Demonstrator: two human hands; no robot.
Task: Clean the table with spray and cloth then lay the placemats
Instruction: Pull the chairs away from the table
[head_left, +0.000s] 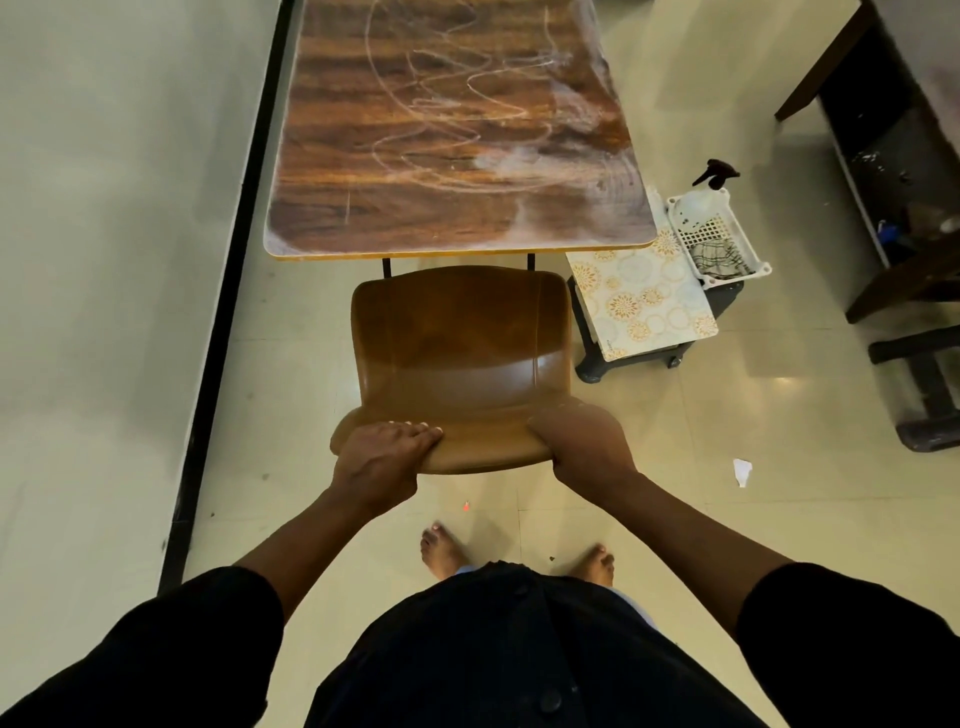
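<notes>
- Table (457, 130), 12 o'clock: wood-grain top, scrawled with pale marks.
- Left hand (384, 457), fingers curled over the chair (457, 364) back; the chair stands against the table's near edge.
- Right hand (584, 441) grips the same backrest.
- Placemats (641, 299), 2 o'clock, on a dark stool (592, 358).
- Spray bottle (714, 179) and cloth (719, 257) in a white basket (753, 244), just beside the mats.

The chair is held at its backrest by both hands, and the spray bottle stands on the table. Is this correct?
Not quite. The head view shows the spray bottle in the white basket beside the table, not on it. Both hands, left and right, do grip the chair backrest.
</notes>
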